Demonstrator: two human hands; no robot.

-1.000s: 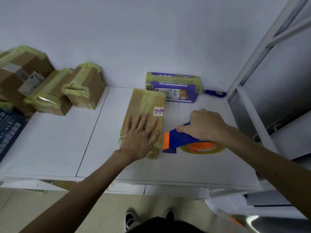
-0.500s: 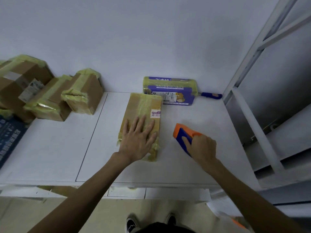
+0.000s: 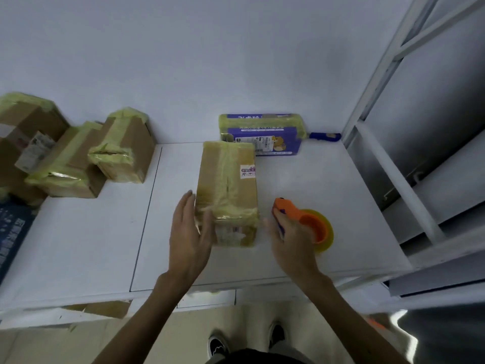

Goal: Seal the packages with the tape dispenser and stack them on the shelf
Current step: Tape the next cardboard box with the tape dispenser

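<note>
1. Head view, counts: one tape dispenser (image 3: 301, 223), orange with a yellowish roll, lies at centre right of the frame on the white table (image 3: 86, 240); five taped packages are visible.
2. The central package (image 3: 227, 190), a long cardboard box wrapped in yellowish tape with a small pink-and-white label near its right edge, lies flat in the middle of the frame.
3. A purple printed package (image 3: 262, 135) with tape over its top rests against the wall, just behind the central package; a blue handle (image 3: 325, 136) pokes out at its right end.
4. Three cardboard boxes (image 3: 78, 158), all banded in yellowish tape, are crowded together at the left of the frame, touching one another.
5. Left hand (image 3: 190, 232): fingers extended and held together, palm turned toward the near-left corner of the central package, thumb across its near end. The hand is spread, closed on nothing.
6. Right hand (image 3: 291, 240): lower centre right, wrapped around the dispenser's handle, with the orange head projecting above the fingers and the roll to the right; the image is blurred here.
7. Shelf frame (image 3: 393, 164): white metal uprights and rails at the right of the frame; the visible levels hold no package.
8. Two dark shoes (image 3: 217, 346) show at the bottom centre.
</note>
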